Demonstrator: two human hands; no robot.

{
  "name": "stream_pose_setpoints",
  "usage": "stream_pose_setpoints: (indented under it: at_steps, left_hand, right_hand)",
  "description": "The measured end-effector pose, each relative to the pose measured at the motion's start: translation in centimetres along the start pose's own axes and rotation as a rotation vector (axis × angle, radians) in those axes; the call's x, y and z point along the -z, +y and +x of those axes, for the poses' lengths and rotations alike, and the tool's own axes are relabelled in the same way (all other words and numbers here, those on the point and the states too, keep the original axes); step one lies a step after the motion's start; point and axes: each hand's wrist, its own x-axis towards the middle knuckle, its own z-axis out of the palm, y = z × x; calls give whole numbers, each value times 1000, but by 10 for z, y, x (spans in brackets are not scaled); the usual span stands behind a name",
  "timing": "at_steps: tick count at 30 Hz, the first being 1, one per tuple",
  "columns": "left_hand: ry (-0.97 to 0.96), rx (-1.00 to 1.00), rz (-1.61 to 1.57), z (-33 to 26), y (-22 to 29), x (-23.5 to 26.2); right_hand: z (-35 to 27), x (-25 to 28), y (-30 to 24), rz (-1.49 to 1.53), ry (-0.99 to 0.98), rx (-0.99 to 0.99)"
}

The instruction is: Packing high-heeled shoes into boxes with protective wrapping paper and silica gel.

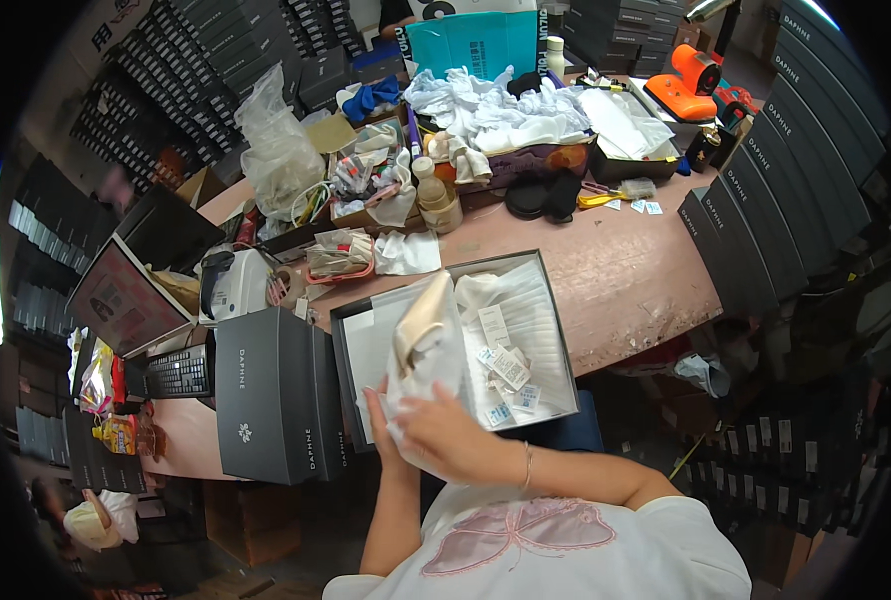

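Note:
Above an open grey shoebox [572, 345], I hold a beige pointed shoe [428, 308] partly wrapped in white tissue paper [436, 365]. Its toe points up and away from me. My left hand [386, 432] grips the wrapped shoe from the left and below. Across its near end lies my right hand [448, 432], slightly blurred, fingers against the paper. Inside the box, to the right of the shoe, are pleated white tissue [538, 310] and several paper tags [508, 368]. The shoe's heel end is hidden by paper and hands.
Closed grey shoeboxes [266, 390] stand just left of the open box. A keyboard [180, 372] and a monitor [126, 295] are farther left. Behind are a red basket [341, 270], a bottle [436, 200] and a heap of white cloths [496, 110]. Stacked shoeboxes [781, 160] rise at right.

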Motion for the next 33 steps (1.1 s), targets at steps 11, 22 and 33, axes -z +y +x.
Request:
stream_pose_setpoints:
  at_steps: [11, 22, 33]
  left_hand:
    - [-264, 199, -181, 25, 46, 47]
    - [109, 185, -11, 91, -39, 147]
    - [201, 287, -154, 95, -50, 152]
  right_hand:
    - [-47, 22, 126, -515, -237, -454]
    - [-41, 1, 151, -388, -267, -458]
    - [54, 100, 144, 1339, 443, -646]
